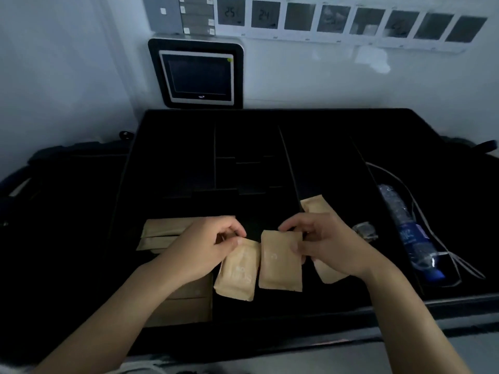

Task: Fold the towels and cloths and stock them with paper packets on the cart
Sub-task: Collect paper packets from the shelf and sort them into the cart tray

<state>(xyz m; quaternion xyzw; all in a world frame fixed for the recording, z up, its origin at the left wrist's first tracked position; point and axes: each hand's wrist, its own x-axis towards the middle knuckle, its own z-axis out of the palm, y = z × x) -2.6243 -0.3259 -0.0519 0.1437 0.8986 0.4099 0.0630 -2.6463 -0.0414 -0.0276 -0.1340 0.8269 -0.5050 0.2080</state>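
Over the black divided cart tray [178, 147], my left hand [205, 247] pinches the top of a tan paper packet [237, 271] that hangs down. My right hand [326, 244] pinches a second tan packet [280, 261] beside it, with more tan packets [328, 272] held under the palm. Another packet [314, 203] pokes out behind my right hand. A stack of tan packets [162, 233] lies in the tray's left compartment, partly under my left forearm. No towels or cloths are visible.
A plastic water bottle [407, 233] with a blue label lies in the right side compartment beside a white cord [432, 230]. A small crumpled wrapper [366, 230] sits near my right hand. A wall screen [198, 76] hangs behind the cart.
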